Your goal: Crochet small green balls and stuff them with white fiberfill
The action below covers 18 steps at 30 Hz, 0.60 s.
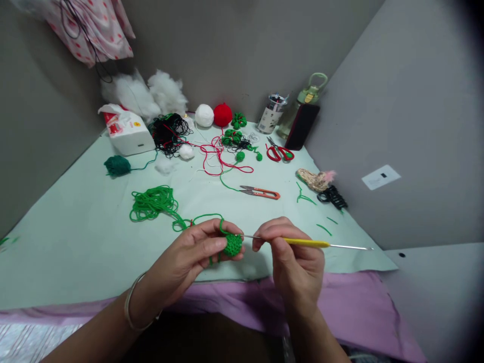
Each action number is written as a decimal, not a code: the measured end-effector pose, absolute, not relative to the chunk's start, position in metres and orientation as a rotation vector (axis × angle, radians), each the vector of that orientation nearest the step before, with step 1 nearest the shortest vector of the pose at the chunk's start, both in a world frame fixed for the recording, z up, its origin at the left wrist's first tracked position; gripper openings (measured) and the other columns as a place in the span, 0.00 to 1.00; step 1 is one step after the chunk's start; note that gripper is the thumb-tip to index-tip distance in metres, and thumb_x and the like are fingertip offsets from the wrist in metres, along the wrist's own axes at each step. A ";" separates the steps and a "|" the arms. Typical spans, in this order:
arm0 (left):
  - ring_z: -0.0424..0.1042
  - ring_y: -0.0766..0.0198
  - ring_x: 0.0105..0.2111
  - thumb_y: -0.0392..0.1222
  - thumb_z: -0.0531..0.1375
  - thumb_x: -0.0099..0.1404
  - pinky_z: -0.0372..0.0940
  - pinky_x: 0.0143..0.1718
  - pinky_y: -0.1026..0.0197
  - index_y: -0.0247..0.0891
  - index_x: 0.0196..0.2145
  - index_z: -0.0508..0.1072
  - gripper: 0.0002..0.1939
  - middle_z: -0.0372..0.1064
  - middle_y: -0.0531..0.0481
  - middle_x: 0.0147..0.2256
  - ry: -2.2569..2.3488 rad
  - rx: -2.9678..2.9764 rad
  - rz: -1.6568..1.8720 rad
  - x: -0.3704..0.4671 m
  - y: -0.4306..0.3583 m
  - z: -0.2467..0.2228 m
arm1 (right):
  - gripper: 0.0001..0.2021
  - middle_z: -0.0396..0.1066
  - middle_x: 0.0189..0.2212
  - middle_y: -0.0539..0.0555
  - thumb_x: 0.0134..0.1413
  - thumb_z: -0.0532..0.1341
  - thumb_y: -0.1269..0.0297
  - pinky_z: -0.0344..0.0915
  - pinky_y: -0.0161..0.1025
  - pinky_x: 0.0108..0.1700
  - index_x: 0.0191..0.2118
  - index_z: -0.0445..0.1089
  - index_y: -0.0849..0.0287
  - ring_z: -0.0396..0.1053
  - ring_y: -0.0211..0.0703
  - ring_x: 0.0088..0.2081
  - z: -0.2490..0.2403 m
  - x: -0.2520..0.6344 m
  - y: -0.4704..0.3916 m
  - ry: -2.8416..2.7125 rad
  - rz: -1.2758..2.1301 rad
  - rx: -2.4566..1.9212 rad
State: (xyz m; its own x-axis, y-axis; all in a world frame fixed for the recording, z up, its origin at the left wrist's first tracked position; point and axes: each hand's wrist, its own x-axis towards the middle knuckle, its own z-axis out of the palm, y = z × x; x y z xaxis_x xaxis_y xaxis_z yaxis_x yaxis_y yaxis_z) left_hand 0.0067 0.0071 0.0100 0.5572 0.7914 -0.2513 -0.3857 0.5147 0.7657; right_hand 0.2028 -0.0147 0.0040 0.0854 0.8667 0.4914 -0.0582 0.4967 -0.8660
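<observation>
Between the thumb and fingers of my left hand (200,247) is a small round green crochet piece (233,245). Green yarn loops over that hand's index finger and trails left to a loose green yarn bundle (154,202) on the table. My right hand (293,257) is closed around the yellow handle of a double-ended crochet hook (308,243). The hook's left metal tip meets the top edge of the crochet piece; its other tip points right. A small red marker (191,222) sits on the yarn near my left hand.
Orange thread snips (260,192) lie ahead, with red-handled scissors (279,150) farther back. At the back stand a red yarn ball (223,115), a white yarn ball (204,115), a pen holder (272,114), a bottle (302,101) and a phone (302,127). A tissue pack (128,133) is back left.
</observation>
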 end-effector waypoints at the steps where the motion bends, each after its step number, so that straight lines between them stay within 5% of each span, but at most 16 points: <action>1: 0.77 0.63 0.41 0.42 0.66 0.69 0.65 0.44 0.63 0.40 0.43 0.82 0.07 0.78 0.49 0.42 0.639 0.724 0.764 0.007 0.007 0.010 | 0.10 0.75 0.34 0.52 0.70 0.61 0.70 0.69 0.41 0.37 0.44 0.81 0.54 0.72 0.41 0.35 0.004 0.202 -0.015 -1.311 0.819 -0.797; 5: 0.76 0.64 0.41 0.43 0.68 0.68 0.66 0.47 0.62 0.42 0.46 0.83 0.09 0.78 0.50 0.41 0.579 0.740 0.792 0.009 0.007 0.010 | 0.09 0.76 0.34 0.51 0.70 0.61 0.69 0.71 0.41 0.38 0.45 0.81 0.53 0.73 0.40 0.35 0.003 0.199 -0.016 -1.317 0.830 -0.787; 11: 0.74 0.63 0.48 0.38 0.75 0.61 0.67 0.52 0.62 0.54 0.60 0.77 0.30 0.74 0.52 0.44 0.546 0.737 0.878 0.013 0.008 0.008 | 0.10 0.81 0.42 0.54 0.70 0.62 0.67 0.73 0.42 0.43 0.47 0.82 0.51 0.75 0.44 0.44 -0.003 0.195 -0.020 -1.346 0.845 -0.791; 18: 0.74 0.62 0.45 0.38 0.76 0.59 0.69 0.46 0.62 0.54 0.67 0.68 0.42 0.70 0.51 0.43 0.601 0.834 0.891 0.011 0.011 0.008 | 0.08 0.82 0.39 0.52 0.71 0.62 0.62 0.72 0.38 0.39 0.43 0.80 0.51 0.74 0.39 0.34 0.002 0.195 -0.016 -1.134 1.090 -0.679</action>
